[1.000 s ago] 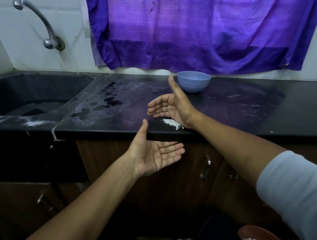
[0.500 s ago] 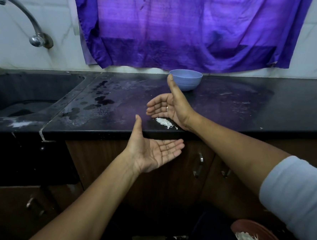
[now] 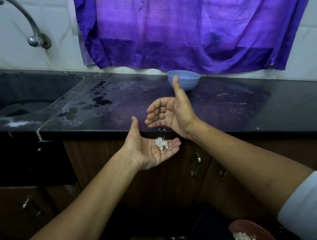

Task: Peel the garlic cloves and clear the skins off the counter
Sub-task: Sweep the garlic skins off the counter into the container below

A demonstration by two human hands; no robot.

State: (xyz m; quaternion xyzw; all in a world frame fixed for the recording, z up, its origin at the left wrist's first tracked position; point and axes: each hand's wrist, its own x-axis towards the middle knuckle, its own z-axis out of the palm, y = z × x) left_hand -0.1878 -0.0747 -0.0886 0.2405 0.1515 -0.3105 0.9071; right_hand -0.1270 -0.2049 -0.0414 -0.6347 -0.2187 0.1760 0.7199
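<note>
Left hand [image 3: 150,150]: palm up, fingers flat, below counter [image 3: 116,111] edge, centre frame, as catcher.
Garlic skins [image 3: 161,143]: loose on those fingers.
Right hand [image 3: 172,113]: edge-on at counter lip, fingers loosely curved, empty, as scraper.

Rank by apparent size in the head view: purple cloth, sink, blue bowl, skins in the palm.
1. cloth
2. sink, cut off by the frame edge
3. bowl
4. skins, nearer than the bowl yet plainly smaller

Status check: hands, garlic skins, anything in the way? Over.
Left hand open, palm up below the counter edge, garlic skins on its fingers. Right hand open at the lip, holding nothing. Few flecks on counter. Nothing blocks the hands.
</note>
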